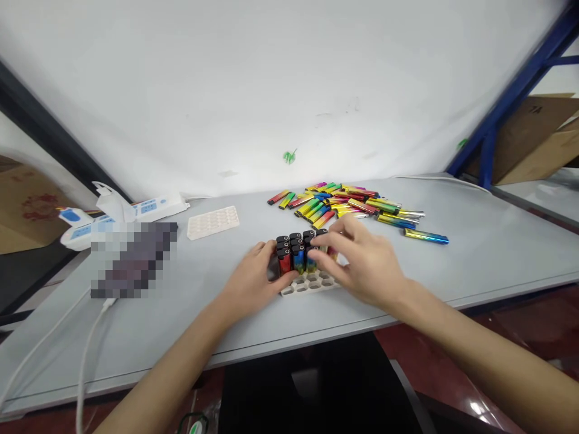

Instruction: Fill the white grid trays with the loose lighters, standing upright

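Observation:
A white tray (pixel 312 284) with hexagonal holes lies on the grey table in front of me. Several colourful lighters (pixel 295 250) stand upright in its far rows, black caps up. My left hand (pixel 253 278) rests against the tray's left side, fingers curled round the outer lighters. My right hand (pixel 362 260) reaches over from the right, its fingertips pinched on a standing lighter (pixel 313 256) in the front row. A loose pile of lighters (pixel 348 205) lies behind the tray.
A second, unfilled white tray (pixel 212 222) lies to the back left. White power strips (pixel 126 214) and cables (pixel 88 355) sit at the left beside a blurred patch. One lighter (pixel 426 236) lies apart at the right. Cardboard boxes (pixel 538 138) and a blue frame stand at the far right.

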Demonstrator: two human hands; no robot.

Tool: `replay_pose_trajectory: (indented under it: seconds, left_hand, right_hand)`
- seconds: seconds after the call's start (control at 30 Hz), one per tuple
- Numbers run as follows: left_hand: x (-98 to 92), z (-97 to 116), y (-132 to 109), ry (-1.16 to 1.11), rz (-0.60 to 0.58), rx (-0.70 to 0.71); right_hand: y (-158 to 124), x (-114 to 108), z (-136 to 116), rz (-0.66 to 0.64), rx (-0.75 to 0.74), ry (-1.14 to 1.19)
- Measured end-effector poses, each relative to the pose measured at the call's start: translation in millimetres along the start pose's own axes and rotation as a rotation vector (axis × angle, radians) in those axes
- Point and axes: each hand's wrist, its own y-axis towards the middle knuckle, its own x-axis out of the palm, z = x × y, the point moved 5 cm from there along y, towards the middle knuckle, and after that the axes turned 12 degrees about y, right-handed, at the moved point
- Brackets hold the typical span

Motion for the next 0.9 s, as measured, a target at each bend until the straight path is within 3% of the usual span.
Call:
replay_pose_trajectory:
  seconds: [0.07,0.17,0.27,0.37,0.5,0.67,0.77,0.9]
  left_hand:
    - [0.0,-1,0,0.010,-0.005,-0.014]
    - [-0.2,-2,-1,0.023,-0.013,-0.028]
    - [-1.1,-2,-1,0.036,0.004,-0.023]
    - [-1.1,-3,0,0.058,0.023,-0.028]
    - [-1.7,-8,3,0.066,0.059,-0.100]
    - [-1.7,-13,3,0.073,0.074,-0.135]
    - [-1.6,-13,3,0.079,0.069,-0.138]
    - [-1.9,-12,3,0.088,0.063,-0.143]
  right_hand:
    - [12,-11,22,0.089,0.039,-0.014]
    - [24,-21,82,0.135,0.265,-0.187]
    - [16,-14,143,-0.038,0.450,-0.382]
    - [-4,-5,176,-0.189,0.521,-0.456]
    - [-21,1,183,-0.273,0.525,-0.427]
    - [-19,1,180,-0.213,0.531,-0.374]
    - [-15,-6,180,-0.047,0.537,-0.263]
    - [-14,-16,183,0.290,0.686,0.306]
